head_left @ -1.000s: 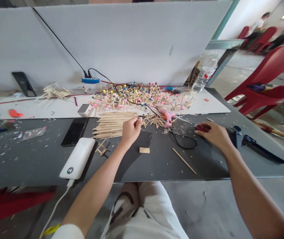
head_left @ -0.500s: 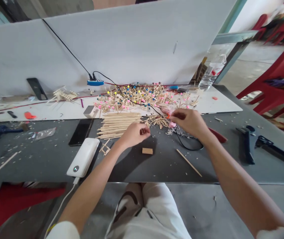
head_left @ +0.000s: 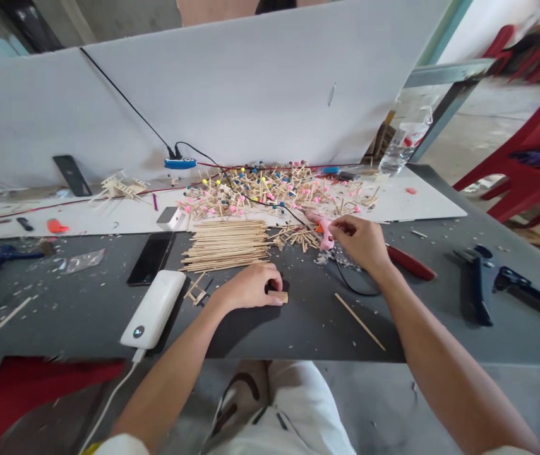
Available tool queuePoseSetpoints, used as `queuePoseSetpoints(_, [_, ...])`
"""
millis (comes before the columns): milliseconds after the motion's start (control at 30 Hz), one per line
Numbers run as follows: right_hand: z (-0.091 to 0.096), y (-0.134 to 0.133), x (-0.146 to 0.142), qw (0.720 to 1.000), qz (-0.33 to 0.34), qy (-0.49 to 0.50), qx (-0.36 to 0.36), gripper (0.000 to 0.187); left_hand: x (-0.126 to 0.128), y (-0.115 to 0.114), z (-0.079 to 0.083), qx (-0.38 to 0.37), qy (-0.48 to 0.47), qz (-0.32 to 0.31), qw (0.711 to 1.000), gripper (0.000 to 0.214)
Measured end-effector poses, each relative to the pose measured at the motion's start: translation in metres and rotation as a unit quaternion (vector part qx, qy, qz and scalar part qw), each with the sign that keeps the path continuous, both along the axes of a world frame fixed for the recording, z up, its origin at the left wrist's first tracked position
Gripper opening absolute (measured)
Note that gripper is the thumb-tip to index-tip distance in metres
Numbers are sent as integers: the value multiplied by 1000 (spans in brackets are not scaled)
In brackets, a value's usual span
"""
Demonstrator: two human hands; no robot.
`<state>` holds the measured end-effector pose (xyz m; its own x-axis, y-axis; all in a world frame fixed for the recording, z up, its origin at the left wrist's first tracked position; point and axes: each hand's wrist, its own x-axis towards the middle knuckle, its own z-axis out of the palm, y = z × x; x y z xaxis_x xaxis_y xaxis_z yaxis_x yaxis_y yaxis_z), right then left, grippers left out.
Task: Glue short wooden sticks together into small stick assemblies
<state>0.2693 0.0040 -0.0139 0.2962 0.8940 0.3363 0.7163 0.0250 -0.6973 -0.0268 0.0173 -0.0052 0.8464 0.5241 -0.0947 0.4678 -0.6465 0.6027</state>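
My left hand [head_left: 253, 284] has its thumb and fingers closed around a small block of short wooden sticks [head_left: 279, 296] lying on the dark table. Just right of a pink glue gun [head_left: 326, 235], my right hand [head_left: 359, 241] is closed with thumb and fingertips together; what they hold, if anything, is too small to make out. Beyond my left hand lies a row of long wooden sticks [head_left: 227, 245]. Short cut sticks [head_left: 297, 236] are piled between that row and the glue gun. A single stick [head_left: 359, 321] rests below my right hand.
Sticks with coloured ball ends [head_left: 260, 186] are heaped on a white board along the wall. At left are a white power bank [head_left: 153, 308] and a black phone [head_left: 150, 258]. Red-handled pliers [head_left: 412, 262] and blue cutters [head_left: 480, 284] lie at right. A bottle [head_left: 405, 142] stands behind.
My left hand has come down toward me and closed on the small stick block. My right hand stays beside the glue gun, a little farther right. The view has tilted slightly.
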Motion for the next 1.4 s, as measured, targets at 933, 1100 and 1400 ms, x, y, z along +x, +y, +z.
queuePoseSetpoints(933, [3, -46, -86, 899, 384, -131, -163, 22, -17, 11, 8, 6, 43, 13, 999, 17])
queuePoseSetpoints(1100, [-4, -46, -89, 894, 379, -170, -167, 12, -16, 10, 4, -2, 25, 24, 999, 20])
queuePoseSetpoints(1400, [-1, -48, -91, 884, 396, -188, -161, 7, -16, 9, 0, 3, 53, 5, 999, 12])
